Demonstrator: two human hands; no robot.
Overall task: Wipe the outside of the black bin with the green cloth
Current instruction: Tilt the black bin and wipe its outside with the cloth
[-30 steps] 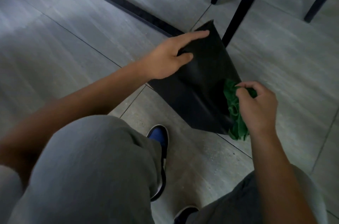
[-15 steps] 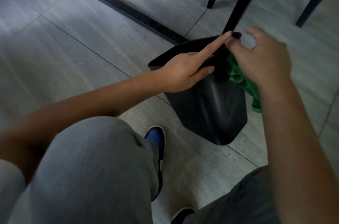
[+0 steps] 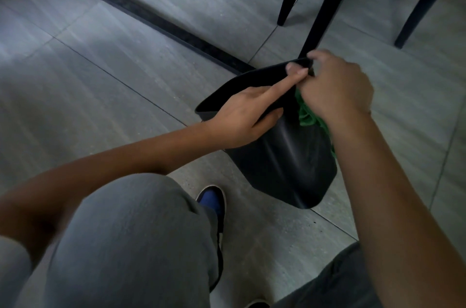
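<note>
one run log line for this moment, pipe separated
step: wiping bin outside | left hand: holds black bin at rim | right hand: presses green cloth on right wall near rim | bin: tilted on floor

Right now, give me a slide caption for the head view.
Left hand steadies the black bin at its rim while the right hand presses the green cloth against its outside.

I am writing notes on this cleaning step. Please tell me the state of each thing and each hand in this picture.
black bin: tilted, open top, held at the rim.
green cloth: bunched under the right hand, against the bin's outer side.
left hand: gripping the bin's rim.
right hand: closed on the cloth, near the rim.
shoe: on the floor.
</note>
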